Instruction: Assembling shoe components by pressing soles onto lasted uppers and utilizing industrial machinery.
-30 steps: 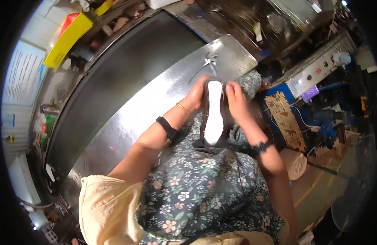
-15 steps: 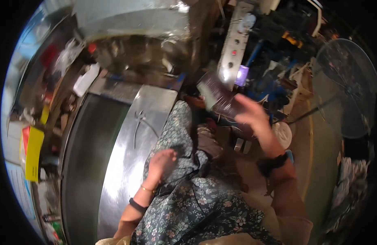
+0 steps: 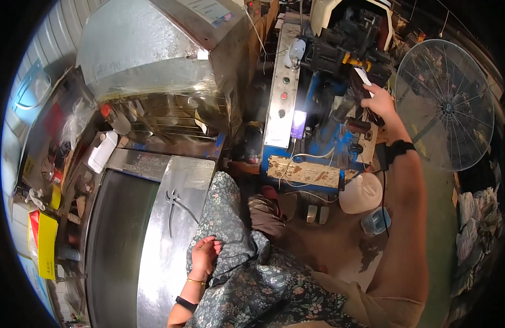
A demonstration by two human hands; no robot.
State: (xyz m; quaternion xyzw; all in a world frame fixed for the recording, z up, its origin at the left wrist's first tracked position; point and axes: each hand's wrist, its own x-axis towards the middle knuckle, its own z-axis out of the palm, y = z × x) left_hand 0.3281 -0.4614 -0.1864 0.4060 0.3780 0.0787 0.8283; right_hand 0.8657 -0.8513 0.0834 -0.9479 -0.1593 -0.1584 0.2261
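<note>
At the back right, my right hand is closed on a thin dark brown piece with a pale face, at the black machine head. Part of this piece is hidden by my fingers and the machine. My left hand rests on the floral apron over my left thigh, its fingers curled in and nothing visible in them. Metal pincers lie on the shiny metal tabletop left of that hand.
A conveyor belt runs along the tabletop beneath a metal hood. The control panel stands left of the machine. A large fan is at the right. On the floor sit a white jug and a blue-tinted container.
My right hand has carried the dark brown piece away and to the right, up to the machine head. My left hand has shifted slightly down in the picture. The view has steadied.
</note>
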